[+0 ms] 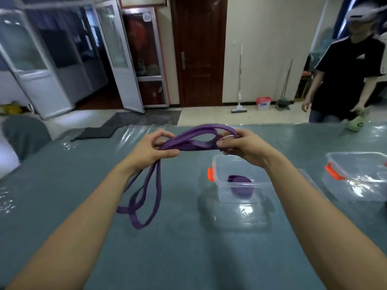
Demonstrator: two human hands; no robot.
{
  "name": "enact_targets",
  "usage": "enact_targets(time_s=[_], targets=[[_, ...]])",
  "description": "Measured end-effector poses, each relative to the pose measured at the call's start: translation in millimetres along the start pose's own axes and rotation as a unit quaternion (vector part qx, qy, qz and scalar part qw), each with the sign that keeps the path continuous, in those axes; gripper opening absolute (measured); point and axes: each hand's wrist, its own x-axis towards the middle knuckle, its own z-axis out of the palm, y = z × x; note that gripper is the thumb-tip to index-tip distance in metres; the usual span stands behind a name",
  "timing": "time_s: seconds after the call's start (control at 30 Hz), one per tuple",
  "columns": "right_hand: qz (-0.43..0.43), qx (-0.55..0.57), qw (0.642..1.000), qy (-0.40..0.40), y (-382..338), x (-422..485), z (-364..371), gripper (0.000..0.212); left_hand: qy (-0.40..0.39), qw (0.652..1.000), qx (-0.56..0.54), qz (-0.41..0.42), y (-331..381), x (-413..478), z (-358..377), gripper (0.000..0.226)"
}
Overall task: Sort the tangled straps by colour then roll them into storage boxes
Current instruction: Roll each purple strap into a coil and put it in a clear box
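A long purple strap [196, 141] stretches between both hands above the table. My left hand [152, 148] pinches one end of the bunch, and loose loops hang from it down to the table. My right hand [243, 144] grips the other end, where the strap arches up in a loop. Below my right wrist stands a clear storage box [222, 164] with an orange latch, and a rolled purple strap [240, 186] lies inside it. A second clear box [356, 176] with orange latches stands at the right edge.
The table [188, 258] is covered in teal cloth under clear plastic. A clear lid [236, 218] lies under the nearer box. A person in a black shirt [347, 80] stands at the far right corner beside a pale green object [356, 124].
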Motion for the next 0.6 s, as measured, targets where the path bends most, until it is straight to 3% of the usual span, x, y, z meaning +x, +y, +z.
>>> enact_targets(time_s=[0.17,0.3,0.4,0.5,0.6], targets=[[-0.006,0.111,0.994,-0.02,9.9,5.8,4.2,0.034,0.01,1.0,-0.008,-0.028,-23.5,-1.4,-3.3,0.059],[0.014,0.129,0.991,0.025,26.2,13.6,-5.6,0.052,-0.011,0.997,-0.021,-0.076,-48.9,-1.0,-0.6,0.051],[0.061,0.087,0.992,0.062,52.4,10.7,-16.2,0.069,-0.032,0.994,-0.039,-0.101,-62.3,-4.1,17.0,0.045],[0.131,0.041,0.987,0.09,89.8,3.7,-22.3,0.06,-0.017,0.992,-0.071,-0.107,-70.5,-4.7,41.8,0.034],[0.205,-0.066,0.967,0.134,119.8,-1.4,-26.7,0.071,0.009,0.989,-0.095,-0.111,-72.8,1.3,65.9,0.04]])
